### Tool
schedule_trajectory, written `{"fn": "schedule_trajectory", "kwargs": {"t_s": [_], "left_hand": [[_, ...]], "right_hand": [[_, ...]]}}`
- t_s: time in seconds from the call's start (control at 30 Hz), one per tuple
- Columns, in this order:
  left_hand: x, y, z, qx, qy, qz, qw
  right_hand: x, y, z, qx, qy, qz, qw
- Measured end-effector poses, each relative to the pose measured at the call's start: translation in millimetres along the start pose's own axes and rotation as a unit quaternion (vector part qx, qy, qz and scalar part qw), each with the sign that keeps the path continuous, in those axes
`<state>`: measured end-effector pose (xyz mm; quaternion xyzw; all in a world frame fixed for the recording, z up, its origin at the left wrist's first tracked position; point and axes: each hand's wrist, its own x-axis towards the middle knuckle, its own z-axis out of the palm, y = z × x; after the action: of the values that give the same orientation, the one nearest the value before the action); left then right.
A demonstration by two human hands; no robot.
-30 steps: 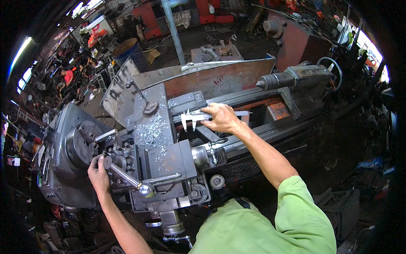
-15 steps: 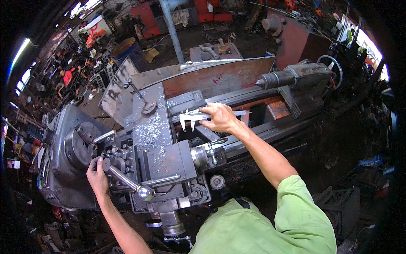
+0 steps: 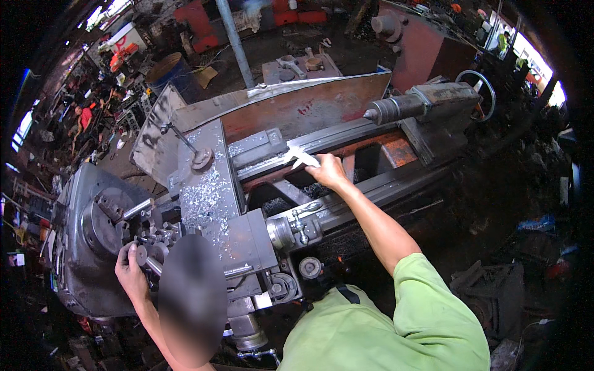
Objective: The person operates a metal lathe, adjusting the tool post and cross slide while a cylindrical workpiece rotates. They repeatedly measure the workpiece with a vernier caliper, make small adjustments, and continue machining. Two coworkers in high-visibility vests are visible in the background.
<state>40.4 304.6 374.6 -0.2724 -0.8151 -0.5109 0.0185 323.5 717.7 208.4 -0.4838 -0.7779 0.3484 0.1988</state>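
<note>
My right hand is closed around a vernier caliper, held over the lathe bed. Glare washes out the caliper's jaws. At the left, my left hand curls its fingers against the round end of a clamping lever on the bolted tool post. A blurred oval hides most of this lever. Just beyond it, a bright metal rod sticks out from the chuck of the lathe.
Bright metal chips litter the carriage, where a tall T-shaped lever stands. The tailstock with its pointed centre is at the far right. Behind the bed runs a splash guard. Carriage handles jut out in front.
My right hand has turned the caliper, whose jaws pointed toward me before. The whole view has shifted, with the lathe now further left. My left hand stays at the lever's round end.
</note>
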Motion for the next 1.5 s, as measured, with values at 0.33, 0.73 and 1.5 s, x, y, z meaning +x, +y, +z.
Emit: {"fn": "schedule_trajectory", "kwargs": {"t_s": [0.33,0.73,1.5], "left_hand": [[-0.8,5.1,2.1,-0.003,0.002,-0.005,1.000],[-9.6,-1.0,2.0,-0.140,0.131,0.018,0.981],[-291.0,-209.5,-52.1,0.457,-0.318,-0.131,0.820]], "right_hand": [[40.0,66.1,11.3,0.075,0.069,0.148,0.984],[-194.5,52.9,2.7,-0.054,0.132,-0.081,0.986],[-245.8,116.1,74.6,0.134,-0.076,0.287,0.945]]}}
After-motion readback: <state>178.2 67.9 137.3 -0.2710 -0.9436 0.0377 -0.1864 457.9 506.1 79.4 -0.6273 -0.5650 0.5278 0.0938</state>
